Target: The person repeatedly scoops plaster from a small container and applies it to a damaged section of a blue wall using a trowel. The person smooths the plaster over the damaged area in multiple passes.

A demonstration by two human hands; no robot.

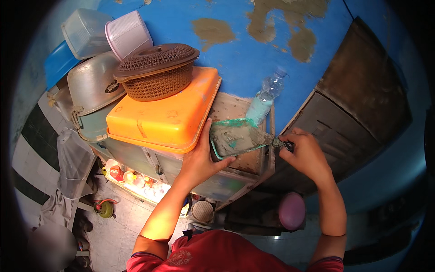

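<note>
Spreading the left hand point(199, 159) wide around the near left corner of a green, rectangular, thin-walled plastic tub point(235, 122), laying the thumb along the near edge and setting the fingers against the left side; apparently steadying rather than lifting. Curling the right hand point(306, 150) closely around the dark handle of a small, grey-smeared, trowel-like tool point(276, 142), and holding its coated front part at the tub's right edge. Apparently resting the tub on the brown, wooden-looking cabinet top point(247, 162), right of the orange, rectangular plastic container point(158, 115) and on the near side of the clear plastic bottle with a pale-blue lower half point(261, 106). Carrying wet-looking, grey, cement-like paste point(238, 137) inside, so probably weighing a lot for its size. Likely flexing at the thin walls if pinched on one side, and turning slippery along the smeared rim. Best being held low by opposite outer walls, or supported from underneath; for the tool, best being gripped by the handle.
</note>
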